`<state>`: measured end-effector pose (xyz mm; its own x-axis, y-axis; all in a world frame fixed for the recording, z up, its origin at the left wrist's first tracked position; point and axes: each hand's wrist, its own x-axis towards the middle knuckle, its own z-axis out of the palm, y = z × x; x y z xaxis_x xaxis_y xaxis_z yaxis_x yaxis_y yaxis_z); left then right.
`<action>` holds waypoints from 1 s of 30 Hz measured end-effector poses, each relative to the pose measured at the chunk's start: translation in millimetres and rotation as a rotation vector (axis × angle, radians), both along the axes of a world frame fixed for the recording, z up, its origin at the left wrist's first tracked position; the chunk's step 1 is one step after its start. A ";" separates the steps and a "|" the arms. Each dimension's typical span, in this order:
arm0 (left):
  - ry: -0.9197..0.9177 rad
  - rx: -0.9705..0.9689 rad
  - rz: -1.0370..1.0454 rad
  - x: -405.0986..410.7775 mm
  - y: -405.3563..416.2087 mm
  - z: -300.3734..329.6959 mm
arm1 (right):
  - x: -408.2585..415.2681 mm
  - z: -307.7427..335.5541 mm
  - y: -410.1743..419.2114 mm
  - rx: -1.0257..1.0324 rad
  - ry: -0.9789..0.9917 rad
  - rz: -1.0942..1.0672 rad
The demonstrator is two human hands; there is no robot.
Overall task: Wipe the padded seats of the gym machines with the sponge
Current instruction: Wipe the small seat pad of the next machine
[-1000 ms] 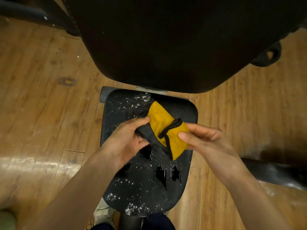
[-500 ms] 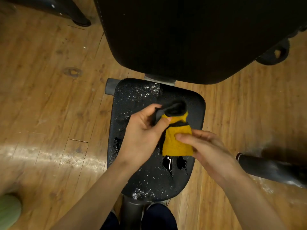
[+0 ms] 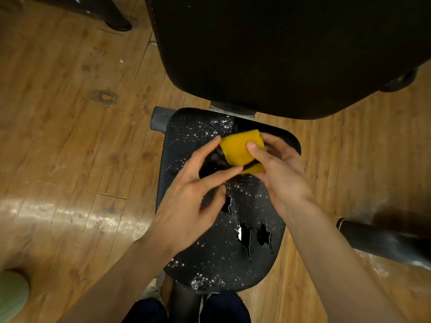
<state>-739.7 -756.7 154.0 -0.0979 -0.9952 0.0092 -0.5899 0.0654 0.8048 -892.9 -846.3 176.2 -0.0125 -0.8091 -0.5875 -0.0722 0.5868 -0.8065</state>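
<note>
A yellow sponge (image 3: 238, 148) with a dark scouring layer is held above the small black padded seat (image 3: 205, 257). My right hand (image 3: 282, 173) grips its right side, thumb across the yellow face. My left hand (image 3: 191, 190) pinches the sponge's left edge and dark underside with fingertips and thumb. The seat is wet, dotted with foam and droplets, and its cover is torn in several places near the middle. The large black back pad (image 3: 268, 52) hangs over the seat's far end.
Wooden plank floor (image 3: 70, 136) surrounds the seat. A dark padded bar (image 3: 382, 241) juts in from the right. A machine foot (image 3: 116, 22) stands at top left. A green object (image 3: 11, 294) sits at bottom left. My dark trousers (image 3: 186, 308) show below.
The sponge has been folded flat, its dark layer tucked under. Both hands carried it toward the seat's far end, and my right thumb now lies across the yellow face.
</note>
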 end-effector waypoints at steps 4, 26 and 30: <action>-0.051 0.057 0.081 15.0 -1.4 -17.8 | 13.9 -15.5 -27.3 -0.268 0.316 0.227; -0.432 0.018 0.198 10.8 -8.4 -61.9 | 57.6 -76.0 1.1 -0.729 0.914 0.354; -0.430 0.018 0.198 11.0 -7.2 -60.1 | 32.8 -72.0 32.1 -0.716 0.837 0.473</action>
<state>-728.6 -763.9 93.9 0.1027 -0.9947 -0.0084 -0.8694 -0.0938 0.4852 -860.1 -814.1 104.2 0.2108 -0.9764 0.0468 -0.8174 -0.2023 -0.5393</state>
